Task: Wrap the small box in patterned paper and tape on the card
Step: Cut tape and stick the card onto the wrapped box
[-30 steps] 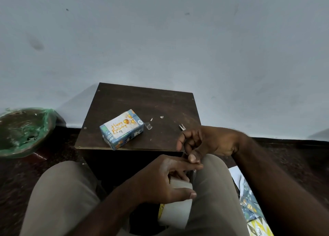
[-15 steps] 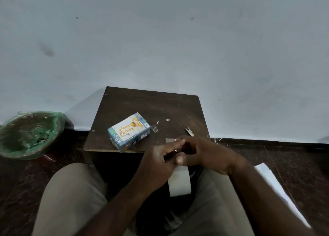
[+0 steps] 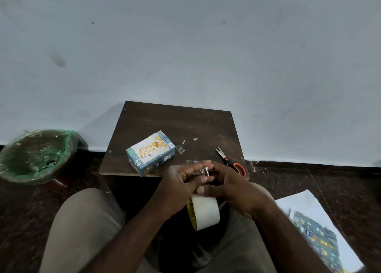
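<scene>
Khaki trousers [image 3: 82,231] fill the bottom of the view, both knees cut off by the lower edge. Between them is a roll of tape [image 3: 204,213], pale on its broad face and yellow along one rim. Its top is hidden under the hands, so what holds it up cannot be told. Just above it the left hand [image 3: 181,182] and the right hand [image 3: 228,184] meet fingertip to fingertip. Each grip pinches an end of a strip of clear tape [image 3: 201,167], which shows only as a faint glinting film and whose full length is hard to make out. The right hand's fingers are curled inward and mostly hidden behind its knuckles. To the right, on the dark floor [image 3: 340,182], lies a sheet of patterned paper [image 3: 317,237], white side and blue printed side both showing, its lower corner cut off by the frame. Beyond the hands is a small dark wooden desk [image 3: 185,122]. The small box [image 3: 151,152] sits near its front left edge, already wrapped in blue patterned paper, with a "Happy Birthday" card [image 3: 149,150] lying on its top face. A curled bit of clear tape [image 3: 181,149] lies just beside the box, and two tiny scraps lie farther back. Red-handled scissors [image 3: 231,161] rest at the desk's front right, one handle partly hidden by the right hand. Far left on the floor is a bin [image 3: 35,155] lined with green plastic, its contents unclear. A pale wall [image 3: 185,46] closes the back.
</scene>
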Motion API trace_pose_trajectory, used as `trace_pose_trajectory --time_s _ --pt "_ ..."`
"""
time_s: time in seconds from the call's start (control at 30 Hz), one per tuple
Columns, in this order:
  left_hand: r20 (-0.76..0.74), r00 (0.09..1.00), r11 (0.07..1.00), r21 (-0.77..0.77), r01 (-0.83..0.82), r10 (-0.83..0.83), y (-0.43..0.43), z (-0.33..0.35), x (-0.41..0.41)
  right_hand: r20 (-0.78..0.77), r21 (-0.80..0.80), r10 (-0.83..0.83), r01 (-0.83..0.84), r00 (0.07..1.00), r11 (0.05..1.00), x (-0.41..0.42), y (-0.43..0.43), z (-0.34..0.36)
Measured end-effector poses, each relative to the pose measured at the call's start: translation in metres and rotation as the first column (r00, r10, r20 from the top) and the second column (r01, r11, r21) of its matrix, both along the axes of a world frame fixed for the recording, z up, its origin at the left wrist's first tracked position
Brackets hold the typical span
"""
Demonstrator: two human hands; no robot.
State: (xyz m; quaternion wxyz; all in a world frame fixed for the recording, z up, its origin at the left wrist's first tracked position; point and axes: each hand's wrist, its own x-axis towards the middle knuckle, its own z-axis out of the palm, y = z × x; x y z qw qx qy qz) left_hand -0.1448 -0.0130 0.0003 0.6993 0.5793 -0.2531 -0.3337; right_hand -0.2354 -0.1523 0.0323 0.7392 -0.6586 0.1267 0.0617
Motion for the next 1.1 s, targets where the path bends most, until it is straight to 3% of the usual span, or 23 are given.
trace_pose_trajectory --time_s 0.1,0.27,0.77,1.1 --pt "-0.025 0.999 0.999 -0.026 -0.021 0.02 0.002 0.002 0.001 0.011 0.021 -0.047 0.047 0.999 0.999 0.0 0.002 -0.001" --pt "-0.043 0.999 0.999 -0.05 -0.022 0.02 0.004 0.004 0.004 0.027 0.072 -0.294 0.291 0.955 0.954 0.005 0.002 -0.003" --pt "0.022 0.998 0.997 -0.05 -0.054 0.055 0.004 0.003 0.003 0.053 0.02 -0.343 0.342 0.938 0.939 0.009 0.017 0.007" --pt "-0.128 0.99 0.982 -0.172 -0.077 0.055 0.003 0.012 0.0 0.02 0.209 -0.454 0.44 0.891 0.873 0.015 0.034 0.009"
